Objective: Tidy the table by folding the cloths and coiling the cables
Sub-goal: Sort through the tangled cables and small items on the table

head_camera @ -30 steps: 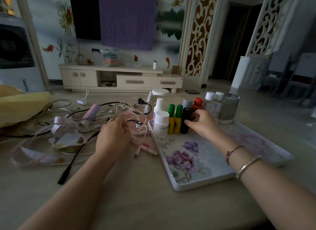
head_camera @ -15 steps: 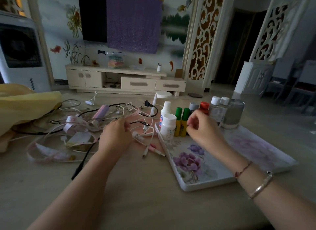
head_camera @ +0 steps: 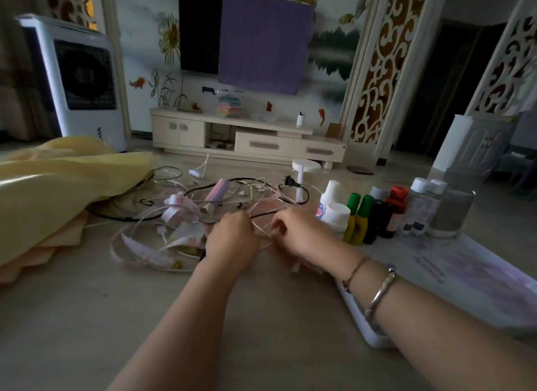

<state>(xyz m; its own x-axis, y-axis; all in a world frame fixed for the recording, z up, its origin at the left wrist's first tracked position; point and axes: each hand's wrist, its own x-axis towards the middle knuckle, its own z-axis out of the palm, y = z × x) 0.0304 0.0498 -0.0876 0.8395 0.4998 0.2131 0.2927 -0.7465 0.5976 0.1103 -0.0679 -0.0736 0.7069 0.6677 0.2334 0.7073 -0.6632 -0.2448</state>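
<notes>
both hands work at the middle of the desk [head_camera: 87,318]. the left hand [head_camera: 232,241] and right hand [head_camera: 302,233] sit close together, each with fingers curled, pinching thin white strands of the cable tangle [head_camera: 232,195]. the tangle spreads behind and left of the hands, mixed with a pink measuring tape [head_camera: 139,249], a pink cylinder [head_camera: 218,190] and a black plug [head_camera: 290,182]. a yellow cloth [head_camera: 58,181] lies heaped at the far left, touching the tangle's edge. a floral tray [head_camera: 465,280] lies to the right, partly under the right forearm, with a row of bottles [head_camera: 377,216] at its far end.
</notes>
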